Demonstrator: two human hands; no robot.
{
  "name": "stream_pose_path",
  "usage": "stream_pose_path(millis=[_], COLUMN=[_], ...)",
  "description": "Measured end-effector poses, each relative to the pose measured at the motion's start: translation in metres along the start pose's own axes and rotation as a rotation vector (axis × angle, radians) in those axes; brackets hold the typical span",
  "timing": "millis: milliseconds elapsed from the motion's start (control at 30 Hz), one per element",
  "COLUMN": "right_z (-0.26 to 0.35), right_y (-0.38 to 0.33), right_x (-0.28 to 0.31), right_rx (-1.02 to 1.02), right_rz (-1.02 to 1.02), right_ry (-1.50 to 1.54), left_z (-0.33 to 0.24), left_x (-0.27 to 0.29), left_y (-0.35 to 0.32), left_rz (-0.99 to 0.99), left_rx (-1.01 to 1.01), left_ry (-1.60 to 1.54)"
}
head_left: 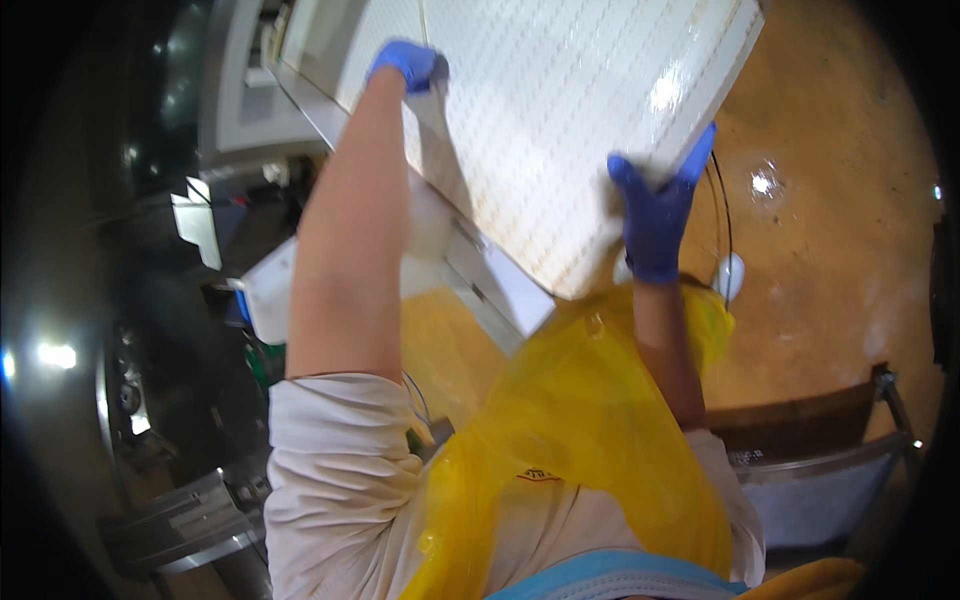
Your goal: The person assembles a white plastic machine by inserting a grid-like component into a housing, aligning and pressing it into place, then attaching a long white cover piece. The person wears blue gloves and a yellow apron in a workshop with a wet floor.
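Note:
A large white panel with a dimpled surface (540, 110) fills the upper middle, its near corner pointing down toward me. My left hand (408, 66), in a blue glove, is closed against the panel's upper left part. Whatever its fingers hold is hidden. At the panel's right edge is my right hand (657, 220), also gloved in blue. Its thumb rests on the upper face and its fingers lie along the outer side, gripping the edge. A yellow plastic apron (590, 400) covers my front.
Below the panel's left edge runs a metal frame with a white plate (500, 285). The orange-brown floor (820, 220) looks wet, with a dark cable (729, 220) beside my right hand. A metal-rimmed bin (820, 495) stands at lower right, and steel equipment (190, 525) at lower left.

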State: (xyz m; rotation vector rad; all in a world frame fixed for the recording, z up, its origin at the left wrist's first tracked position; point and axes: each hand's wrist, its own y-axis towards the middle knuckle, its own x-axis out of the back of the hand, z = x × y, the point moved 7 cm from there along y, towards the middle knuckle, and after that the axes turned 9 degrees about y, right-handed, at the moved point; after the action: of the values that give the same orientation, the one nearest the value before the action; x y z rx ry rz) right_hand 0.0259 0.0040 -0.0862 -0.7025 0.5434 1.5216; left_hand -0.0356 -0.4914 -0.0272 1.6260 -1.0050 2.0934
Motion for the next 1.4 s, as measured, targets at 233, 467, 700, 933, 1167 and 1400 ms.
stream_pose_path(millis=[233,467,700,933,1167,1400], right_z=[-0.011,-0.008,-0.015,-0.020,-0.019,-0.025], right_y=[0.009,0.008,0.009,0.029,0.015,0.016], right_x=[0.002,0.002,-0.006,0.001,-0.007,-0.009], right_rx=[0.003,0.032,-0.021,-0.129,-0.164,-0.180], right_rz=[0.059,0.012,0.163,0.392,0.389,0.398], right_ry=[0.063,-0.080,-0.078,-0.138,-0.189,-0.218], left_z=[-0.085,-0.026,0.045,0.047,0.056,0.055], left_x=[0.040,0.012,-0.202,-0.308,-0.323,-0.302], left_y=[-0.176,-0.420,-0.578,-0.594,-0.590,-0.587], left_rz=[-0.353,-0.089,0.438,0.080,-0.286,-0.438], left_rx=[-0.277,-0.279,-0.200,-0.132,-0.215,-0.287], left_ry=[-0.312,-0.916,-1.142,-1.144,-0.967,-0.928])
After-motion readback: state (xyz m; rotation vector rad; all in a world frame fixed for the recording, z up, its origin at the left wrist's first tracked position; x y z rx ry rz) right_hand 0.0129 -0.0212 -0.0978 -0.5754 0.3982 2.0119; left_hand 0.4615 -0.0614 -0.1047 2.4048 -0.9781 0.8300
